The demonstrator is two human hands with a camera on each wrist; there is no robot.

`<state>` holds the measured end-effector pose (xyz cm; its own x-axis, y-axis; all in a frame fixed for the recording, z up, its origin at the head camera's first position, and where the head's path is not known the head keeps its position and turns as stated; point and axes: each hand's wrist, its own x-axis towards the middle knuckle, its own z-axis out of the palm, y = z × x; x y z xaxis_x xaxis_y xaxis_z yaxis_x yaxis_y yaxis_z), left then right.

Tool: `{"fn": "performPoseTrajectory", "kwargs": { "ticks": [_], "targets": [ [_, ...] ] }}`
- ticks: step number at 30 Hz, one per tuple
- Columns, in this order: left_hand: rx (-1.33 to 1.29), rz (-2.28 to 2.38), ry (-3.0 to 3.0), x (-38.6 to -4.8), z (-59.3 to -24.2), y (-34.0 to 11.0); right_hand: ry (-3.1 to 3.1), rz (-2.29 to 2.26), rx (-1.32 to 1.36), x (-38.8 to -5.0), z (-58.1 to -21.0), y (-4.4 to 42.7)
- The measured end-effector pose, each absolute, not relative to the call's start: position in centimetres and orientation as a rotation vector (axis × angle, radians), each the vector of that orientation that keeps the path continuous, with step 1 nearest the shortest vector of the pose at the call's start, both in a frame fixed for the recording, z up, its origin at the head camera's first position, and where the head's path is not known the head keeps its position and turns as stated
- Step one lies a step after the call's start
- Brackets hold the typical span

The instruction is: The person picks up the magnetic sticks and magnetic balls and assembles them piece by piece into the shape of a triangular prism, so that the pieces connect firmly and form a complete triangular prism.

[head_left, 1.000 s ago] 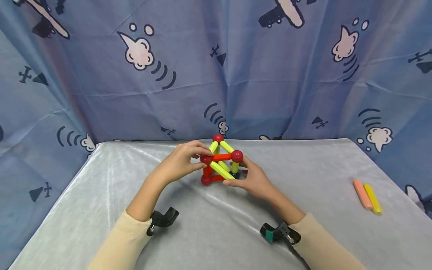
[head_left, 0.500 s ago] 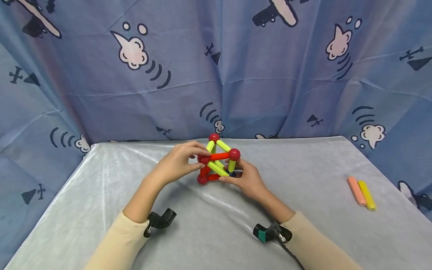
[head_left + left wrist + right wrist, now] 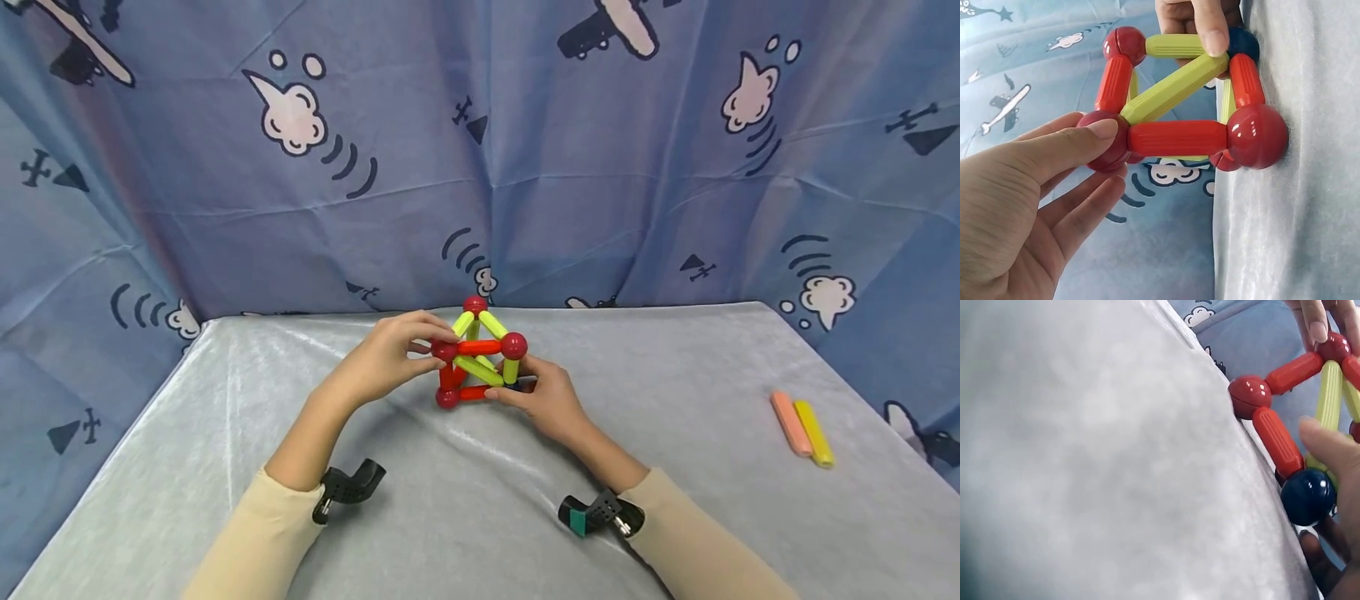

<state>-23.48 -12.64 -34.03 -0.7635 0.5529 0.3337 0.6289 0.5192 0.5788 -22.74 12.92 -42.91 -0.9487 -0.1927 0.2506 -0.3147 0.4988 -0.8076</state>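
Observation:
A construction of magnetic rods and balls stands on the grey cloth, in red, yellow-green and dark blue. My left hand (image 3: 386, 354) pinches its upper front-left red ball (image 3: 1109, 153) between thumb and fingers. From that ball a yellow-green magnetic rod (image 3: 1175, 89) slants down to the dark blue ball (image 3: 1307, 497) at the lower right corner. My right hand (image 3: 551, 402) grips the rod's lower end there, thumb in front and fingers behind; these fingers are partly hidden. Another red ball (image 3: 513, 346) tops the upright rod at right, and a further red ball (image 3: 475, 307) forms the peak.
Two loose rods, one salmon-pink (image 3: 791, 425) and one yellow (image 3: 814, 433), lie side by side at the right of the table (image 3: 420, 517). Behind the table's back edge hangs a blue patterned curtain (image 3: 420, 150).
The slanting rod's lower end has moved up and left against the blue ball, with my right hand following. The upper front balls have shifted slightly left with my left hand. The head view has panned slightly.

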Motion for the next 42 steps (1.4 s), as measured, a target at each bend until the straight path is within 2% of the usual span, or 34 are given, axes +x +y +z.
{"fn": "performPoseTrajectory", "kwargs": {
  "ticks": [12,20,27,31,36,42],
  "targets": [
    [-1.041,-1.074,-2.599,-23.1,-34.2,-12.1,-2.574,1.497,0.384,-23.0,-42.9,13.5],
    [-1.149,-0.989,-2.553,-22.2,-34.8,-9.3,-2.587,1.342,0.221,-23.5,-42.8,14.6],
    [-1.299,-1.039,-2.526,-20.9,-34.9,-7.1,-2.656,1.545,0.394,-24.0,-42.4,15.8],
    [-1.152,-1.041,-2.427,-21.3,-34.9,-7.6,-2.608,1.794,0.544,-24.2,-41.9,17.1],
    [-0.881,-1.040,-2.512,-22.5,-35.4,-9.3,-2.677,1.771,0.803,-24.1,-41.3,18.4],
    [-0.878,-1.157,-2.629,-23.3,-35.9,-9.9,-2.822,1.505,0.636,-24.0,-41.4,17.6]
  ]
}}
